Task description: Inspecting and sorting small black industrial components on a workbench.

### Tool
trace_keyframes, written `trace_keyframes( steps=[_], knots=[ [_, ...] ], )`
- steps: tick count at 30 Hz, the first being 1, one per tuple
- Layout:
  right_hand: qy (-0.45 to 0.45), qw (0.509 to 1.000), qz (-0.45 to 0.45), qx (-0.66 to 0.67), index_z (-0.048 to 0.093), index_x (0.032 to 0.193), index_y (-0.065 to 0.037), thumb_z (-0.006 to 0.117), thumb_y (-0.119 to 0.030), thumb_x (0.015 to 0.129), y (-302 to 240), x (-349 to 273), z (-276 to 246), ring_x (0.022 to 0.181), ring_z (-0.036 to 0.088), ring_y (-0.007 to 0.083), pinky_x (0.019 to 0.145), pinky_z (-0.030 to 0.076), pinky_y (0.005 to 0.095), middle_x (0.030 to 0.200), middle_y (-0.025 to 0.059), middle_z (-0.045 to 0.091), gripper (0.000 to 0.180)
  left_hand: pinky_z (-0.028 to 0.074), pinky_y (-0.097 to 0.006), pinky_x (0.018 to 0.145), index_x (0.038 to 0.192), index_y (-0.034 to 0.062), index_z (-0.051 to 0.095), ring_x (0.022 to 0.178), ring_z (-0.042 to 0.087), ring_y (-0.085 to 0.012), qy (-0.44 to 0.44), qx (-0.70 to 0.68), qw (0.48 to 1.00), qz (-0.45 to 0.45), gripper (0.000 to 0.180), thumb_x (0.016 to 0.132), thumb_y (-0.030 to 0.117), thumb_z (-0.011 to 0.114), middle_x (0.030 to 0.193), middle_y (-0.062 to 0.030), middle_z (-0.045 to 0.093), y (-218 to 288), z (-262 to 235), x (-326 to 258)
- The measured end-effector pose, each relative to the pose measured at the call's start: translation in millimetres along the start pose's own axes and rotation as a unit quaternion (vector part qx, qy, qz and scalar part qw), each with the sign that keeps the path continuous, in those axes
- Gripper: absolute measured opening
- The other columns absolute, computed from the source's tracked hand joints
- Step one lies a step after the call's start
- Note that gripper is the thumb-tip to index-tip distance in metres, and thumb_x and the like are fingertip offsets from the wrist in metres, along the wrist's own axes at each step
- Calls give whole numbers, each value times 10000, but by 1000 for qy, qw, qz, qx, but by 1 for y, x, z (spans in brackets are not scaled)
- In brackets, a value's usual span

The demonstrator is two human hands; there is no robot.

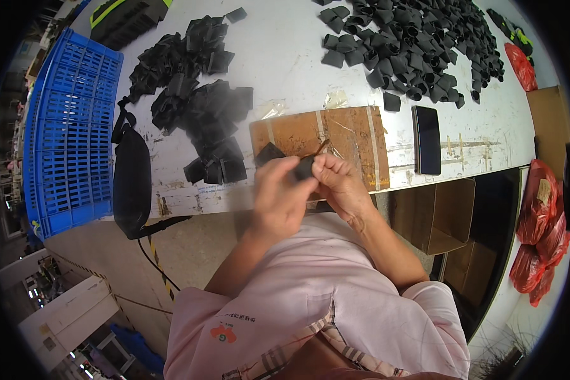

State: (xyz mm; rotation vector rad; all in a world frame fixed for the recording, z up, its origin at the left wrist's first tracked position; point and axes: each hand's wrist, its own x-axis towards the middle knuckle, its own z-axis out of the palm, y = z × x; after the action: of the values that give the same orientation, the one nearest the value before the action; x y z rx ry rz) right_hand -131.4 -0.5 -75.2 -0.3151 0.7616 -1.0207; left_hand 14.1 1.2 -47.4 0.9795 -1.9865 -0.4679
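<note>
My left hand (pixel 277 193) and my right hand (pixel 337 183) meet over the near edge of a white worktable (pixel 285 57), both gripping one small black sleeve piece (pixel 304 167). A thin stick-like tool (pixel 318 150) pokes up from between the fingers; which hand holds it is unclear. Under the hands lies a brown cardboard sheet (pixel 348 136) with a loose black piece (pixel 268 152) on it. A heap of similar black pieces (pixel 202 107) sits to the left, and a wider spread of black pieces (pixel 418 44) at the far right.
A blue plastic crate (pixel 69 126) stands at the table's left end, a black pouch (pixel 132 180) with a strap beside it. A dark phone (pixel 427 139) lies right of the cardboard. Open cardboard boxes (pixel 440 215) and red bags (pixel 541 234) sit on the floor at right.
</note>
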Motion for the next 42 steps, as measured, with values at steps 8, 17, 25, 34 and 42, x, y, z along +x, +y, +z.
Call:
trace_keyframes(
  steps=[8,17,25,34,42],
  knots=[
    [45,999,-30,2,509,861,-25,460,-124,897,-12,-9,14,643,519,95,599,445,237,770,29,558,117,447,-260,666,1021,-43,515,766,558,-150,21,-540,729,-422,249,810,89,512,878,-108,582,-1,-1,6],
    [166,789,-209,-554,530,839,-5,595,-121,803,-8,-14,12,644,548,220,552,445,302,755,108,559,138,434,-205,567,861,-27,563,619,541,-87,24,-458,756,-467,89,777,0,576,748,-49,586,4,8,3],
    [94,721,-423,-541,579,825,9,647,-54,708,-12,-22,23,657,536,273,541,436,327,743,129,527,149,420,-177,521,813,-34,562,592,504,-42,18,-135,964,-228,37,782,-49,574,683,-13,571,17,14,6],
    [115,894,-286,-325,592,740,36,638,-37,716,-11,-11,19,553,463,91,476,370,222,670,33,542,89,343,-192,399,873,-23,535,465,446,-34,109,-566,688,-441,122,768,-87,538,717,-43,565,15,-3,23],
    [-55,998,-3,4,518,742,-67,539,-226,858,-41,-29,39,531,365,43,467,286,176,693,-28,480,198,326,-185,383,925,-56,506,440,435,-52,140,-308,883,-325,180,749,-83,479,770,-91,555,31,2,35]
  ],
)
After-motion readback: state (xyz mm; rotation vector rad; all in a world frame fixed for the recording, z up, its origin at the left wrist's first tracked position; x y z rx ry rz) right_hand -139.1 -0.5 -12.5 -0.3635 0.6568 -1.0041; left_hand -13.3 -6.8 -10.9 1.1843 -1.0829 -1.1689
